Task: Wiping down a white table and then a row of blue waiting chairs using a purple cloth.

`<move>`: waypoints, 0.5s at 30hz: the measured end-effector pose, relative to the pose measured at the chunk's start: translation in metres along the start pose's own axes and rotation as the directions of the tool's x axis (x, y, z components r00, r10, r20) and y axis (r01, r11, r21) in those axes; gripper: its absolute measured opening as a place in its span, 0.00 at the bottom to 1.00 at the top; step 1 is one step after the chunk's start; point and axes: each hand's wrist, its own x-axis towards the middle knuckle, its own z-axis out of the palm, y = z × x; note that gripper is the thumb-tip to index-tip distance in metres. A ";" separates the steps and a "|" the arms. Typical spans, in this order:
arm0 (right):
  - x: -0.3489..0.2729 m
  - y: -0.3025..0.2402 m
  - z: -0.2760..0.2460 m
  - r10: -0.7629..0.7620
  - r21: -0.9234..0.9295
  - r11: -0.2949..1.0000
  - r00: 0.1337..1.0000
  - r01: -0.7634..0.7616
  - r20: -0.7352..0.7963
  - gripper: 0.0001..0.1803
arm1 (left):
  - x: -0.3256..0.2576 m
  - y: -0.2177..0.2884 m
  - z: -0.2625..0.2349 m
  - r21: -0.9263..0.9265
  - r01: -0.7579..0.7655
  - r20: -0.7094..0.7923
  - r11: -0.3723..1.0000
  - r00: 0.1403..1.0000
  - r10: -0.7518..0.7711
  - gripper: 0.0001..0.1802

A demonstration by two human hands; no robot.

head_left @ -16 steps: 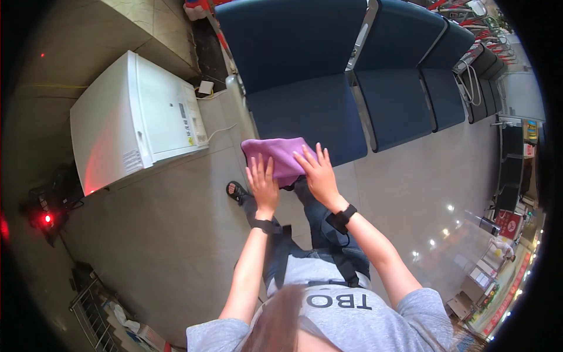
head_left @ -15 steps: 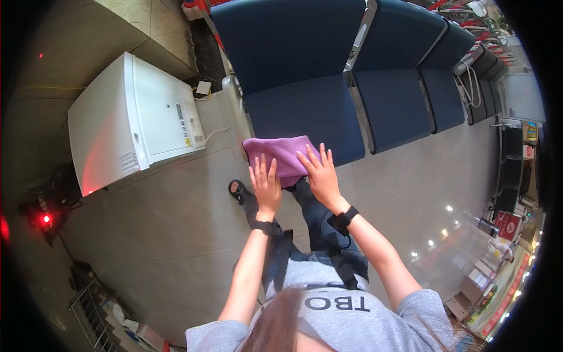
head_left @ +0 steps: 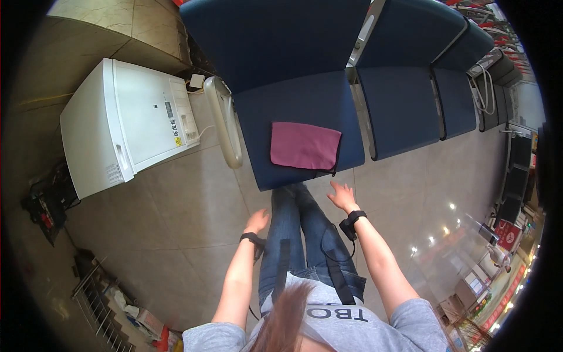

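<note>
A pink, flat fabric pouch [head_left: 305, 145] lies on the nearest dark blue seat [head_left: 252, 135], close to its front edge. A short black cord shows at the pouch's near right corner. My right hand [head_left: 341, 196] is just in front of the seat, apart from the pouch, with its fingers spread and nothing in them. Lower and to the left, my left hand [head_left: 257, 221] hangs beside my thigh, holding nothing, its fingers loosely bent and partly hidden from view. Each wrist wears a black band.
More blue seats [head_left: 393, 105] continue to the right in a joined row. A pale armrest [head_left: 226, 123] stands at the near seat's left side. Further left is a white chest-like appliance [head_left: 146, 117] with a cable. Grey floor tiles [head_left: 193, 217] spread around my legs.
Both hands have let go of the pouch and drawn back toward my body. The pouch, held over the seat's front edge before, now lies flat on the seat.
</note>
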 end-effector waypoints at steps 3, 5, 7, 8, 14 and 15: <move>0.016 0.007 0.005 0.020 -0.016 1.000 0.997 -0.019 0.069 0.38 | 0.020 0.013 -0.017 0.091 0.116 0.074 0.989 0.990 -0.123 0.25; 0.034 0.000 0.000 -0.025 -0.019 1.000 0.998 0.024 -0.055 0.39 | 0.034 0.021 -0.031 0.097 0.052 0.020 0.994 0.998 -0.054 0.25; 0.057 -0.002 -0.020 -0.036 -0.026 0.999 0.986 0.032 -0.162 0.39 | 0.052 0.038 -0.044 0.093 -0.100 -0.117 0.991 0.987 0.110 0.23; 0.068 -0.003 -0.028 -0.017 -0.013 1.000 0.988 0.015 -0.153 0.39 | 0.065 0.054 -0.050 0.097 -0.189 -0.193 0.977 0.959 0.205 0.22; 0.126 -0.042 -0.053 0.072 -0.116 0.992 0.982 -0.052 0.175 0.40 | 0.136 0.117 -0.076 0.207 -0.377 -0.283 0.903 0.860 0.424 0.24; 0.133 -0.047 -0.047 0.014 -0.172 0.985 0.995 0.004 0.100 0.41 | 0.143 0.127 -0.076 0.303 -0.401 -0.287 0.864 0.826 0.485 0.25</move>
